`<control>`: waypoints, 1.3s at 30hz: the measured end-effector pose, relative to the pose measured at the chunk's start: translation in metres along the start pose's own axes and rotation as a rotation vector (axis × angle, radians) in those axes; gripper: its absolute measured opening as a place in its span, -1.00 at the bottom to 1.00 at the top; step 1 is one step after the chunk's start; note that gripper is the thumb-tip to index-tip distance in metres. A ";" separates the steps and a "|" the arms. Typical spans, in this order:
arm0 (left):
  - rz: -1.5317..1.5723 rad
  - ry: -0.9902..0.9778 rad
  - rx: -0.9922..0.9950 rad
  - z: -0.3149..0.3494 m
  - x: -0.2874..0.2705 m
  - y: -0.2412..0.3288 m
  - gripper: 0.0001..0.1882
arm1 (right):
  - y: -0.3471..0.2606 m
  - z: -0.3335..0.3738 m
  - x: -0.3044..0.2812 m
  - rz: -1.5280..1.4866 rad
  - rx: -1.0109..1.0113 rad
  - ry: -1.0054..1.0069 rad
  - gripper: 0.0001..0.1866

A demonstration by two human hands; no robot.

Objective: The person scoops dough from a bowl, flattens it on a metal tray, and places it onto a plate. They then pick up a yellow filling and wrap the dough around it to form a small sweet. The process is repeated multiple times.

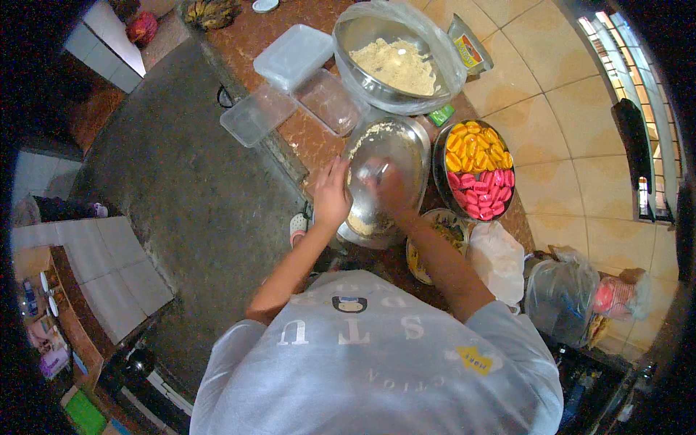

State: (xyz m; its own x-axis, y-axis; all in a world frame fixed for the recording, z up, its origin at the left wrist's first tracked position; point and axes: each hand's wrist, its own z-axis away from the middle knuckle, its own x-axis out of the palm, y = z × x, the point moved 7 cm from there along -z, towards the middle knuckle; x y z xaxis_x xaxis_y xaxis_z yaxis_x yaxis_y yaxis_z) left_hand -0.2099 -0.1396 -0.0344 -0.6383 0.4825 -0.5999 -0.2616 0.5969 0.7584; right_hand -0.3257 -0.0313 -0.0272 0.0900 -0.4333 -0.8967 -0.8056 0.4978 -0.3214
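Observation:
A shiny oval metal basin stands at the counter's edge in front of me, with pale crumbly flour mix stuck along its inside. My left hand holds its left rim, fingers lying over the edge. Inside the basin is my right hand, smeared by motion; its fingers and anything in them cannot be made out. Beyond stands a large steel bowl lined with clear plastic, holding a pale yellow flour mix. Right of the basin, a round dark tray carries yellow-wrapped sweets and pink-wrapped sweets.
Clear plastic containers sit at the far left of the counter. A patterned bowl and a white plastic bag are by my right forearm. A foil packet leans near the tiled wall. Grey floor lies left.

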 end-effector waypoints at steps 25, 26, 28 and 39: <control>-0.063 0.043 0.051 0.000 -0.003 0.006 -0.45 | 0.005 0.031 0.013 -0.521 -0.021 -0.318 -0.53; -0.035 0.035 0.040 0.000 -0.003 0.005 -0.46 | 0.015 0.033 0.009 -0.477 -0.002 -0.290 -0.52; 0.024 0.021 0.012 0.000 -0.002 0.003 -0.46 | 0.041 0.038 -0.009 -0.386 0.033 -0.237 -0.49; 0.022 0.059 0.066 0.002 0.002 0.004 -0.46 | 0.070 0.051 0.022 -1.953 0.804 -0.629 -0.66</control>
State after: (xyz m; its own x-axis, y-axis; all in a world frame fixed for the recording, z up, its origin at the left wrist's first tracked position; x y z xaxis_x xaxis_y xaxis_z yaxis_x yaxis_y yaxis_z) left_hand -0.2108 -0.1351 -0.0333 -0.6851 0.4586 -0.5660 -0.2003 0.6285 0.7516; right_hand -0.3502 0.0320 -0.0850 0.5087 -0.4872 0.7098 0.8294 0.0561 -0.5559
